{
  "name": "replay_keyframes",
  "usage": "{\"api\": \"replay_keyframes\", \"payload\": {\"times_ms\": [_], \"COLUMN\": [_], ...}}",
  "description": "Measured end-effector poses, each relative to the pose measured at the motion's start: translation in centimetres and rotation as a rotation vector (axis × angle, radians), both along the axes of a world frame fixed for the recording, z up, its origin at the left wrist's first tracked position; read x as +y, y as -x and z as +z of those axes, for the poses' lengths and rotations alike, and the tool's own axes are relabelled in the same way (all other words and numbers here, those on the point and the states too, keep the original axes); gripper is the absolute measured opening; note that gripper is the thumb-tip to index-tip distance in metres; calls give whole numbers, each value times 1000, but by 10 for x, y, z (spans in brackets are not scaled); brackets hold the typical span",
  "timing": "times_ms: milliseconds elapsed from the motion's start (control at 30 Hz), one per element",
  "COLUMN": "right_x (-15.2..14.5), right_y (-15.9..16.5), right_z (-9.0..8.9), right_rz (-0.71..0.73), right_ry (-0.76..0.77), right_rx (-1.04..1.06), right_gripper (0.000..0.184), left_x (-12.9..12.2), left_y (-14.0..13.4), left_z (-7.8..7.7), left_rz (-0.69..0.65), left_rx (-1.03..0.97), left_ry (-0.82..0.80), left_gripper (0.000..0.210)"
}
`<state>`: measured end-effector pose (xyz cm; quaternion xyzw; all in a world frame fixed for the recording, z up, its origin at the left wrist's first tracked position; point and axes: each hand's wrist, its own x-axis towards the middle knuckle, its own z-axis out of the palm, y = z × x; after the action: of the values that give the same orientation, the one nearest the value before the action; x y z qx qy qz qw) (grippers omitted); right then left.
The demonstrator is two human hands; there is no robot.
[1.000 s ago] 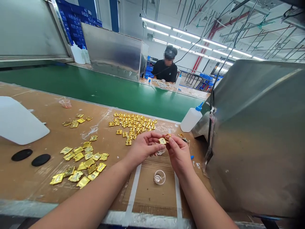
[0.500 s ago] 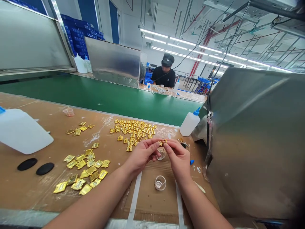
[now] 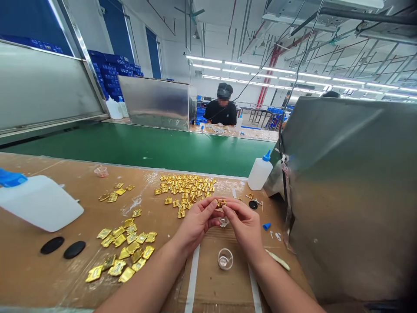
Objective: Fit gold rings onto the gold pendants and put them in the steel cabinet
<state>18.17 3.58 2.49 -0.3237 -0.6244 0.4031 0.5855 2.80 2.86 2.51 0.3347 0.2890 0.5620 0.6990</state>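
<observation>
A small gold metal piece (image 3: 221, 203) is pinched between the fingertips of my left hand (image 3: 201, 217) and my right hand (image 3: 243, 217), which meet over the table. The fingers cover most of it, so its exact shape is hidden. Just below the fingertips, a small clear plastic cup (image 3: 223, 222) shows partly. Nearer to me, between my forearms, stands another clear cup (image 3: 225, 259). Beyond my left hand spreads a pile of small gold pieces (image 3: 185, 186). Larger gold plates (image 3: 130, 248) lie scattered left of my left forearm.
A white bottle with a blue cap (image 3: 259, 173) stands right of the pile, near a metal panel (image 3: 345, 195). A large white container (image 3: 42, 204) and black discs (image 3: 74, 249) lie left. Behind runs a green conveyor belt (image 3: 130, 141); a person (image 3: 222, 108) sits beyond it.
My view has tilted up slightly, so the table things appear lower. My hands stay together at the gold piece; the right fingers have shifted a little around it.
</observation>
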Motion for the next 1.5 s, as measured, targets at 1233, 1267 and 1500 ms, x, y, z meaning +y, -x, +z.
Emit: {"api": "replay_keyframes", "payload": {"times_ms": [1233,1267,1500], "right_x": [17,18,15], "right_y": [-16,-17,-23], "right_z": [-5,-6,-2], "right_rz": [145,144,114], "right_ry": [-51,-72,-284], "right_rx": [-165,-186,-370], "right_gripper": [12,11,15], "left_x": [-6,-6,-10], "left_y": [7,7,8], "left_z": [-1,-1,1], "left_rz": [-326,-319,-312], "left_rx": [-89,-86,-84], "left_ry": [37,35,102], "left_gripper": [39,40,40]}}
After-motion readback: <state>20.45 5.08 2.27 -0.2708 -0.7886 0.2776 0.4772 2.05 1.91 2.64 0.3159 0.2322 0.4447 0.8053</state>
